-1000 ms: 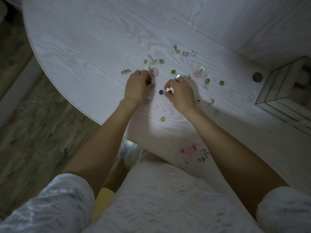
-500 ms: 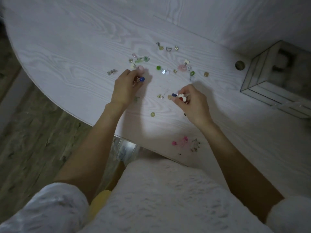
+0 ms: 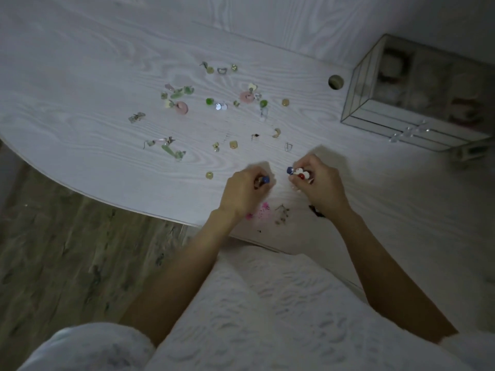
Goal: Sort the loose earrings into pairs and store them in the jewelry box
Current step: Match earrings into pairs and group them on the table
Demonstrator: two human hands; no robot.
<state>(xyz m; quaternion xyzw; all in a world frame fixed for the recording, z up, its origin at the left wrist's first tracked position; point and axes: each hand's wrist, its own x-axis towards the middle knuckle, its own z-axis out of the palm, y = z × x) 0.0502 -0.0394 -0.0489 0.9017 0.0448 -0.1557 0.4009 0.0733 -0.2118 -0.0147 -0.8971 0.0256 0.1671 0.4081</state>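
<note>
Left hand [image 3: 245, 192] pinched a blue earring [image 3: 265, 179]; right hand [image 3: 318, 184] clutched its blue match [image 3: 289, 170] among red-and-white pieces, seemingly pairing them at lower centre.

At two o'clock the jewelry box [image 3: 417, 97] is cut by the right edge, its contents a dim blur.

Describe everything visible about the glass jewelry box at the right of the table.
The clear glass jewelry box with thin metal-edged panels stands on the white wood-grain table at its far right, against the wall. It looks rectangular, with an upper section split into compartments holding blurred pale and dark items, and lower drawer-like tiers bearing small clear knobs. Neither hand touches it. The scattered earrings lie apart from it, to its left.
</note>
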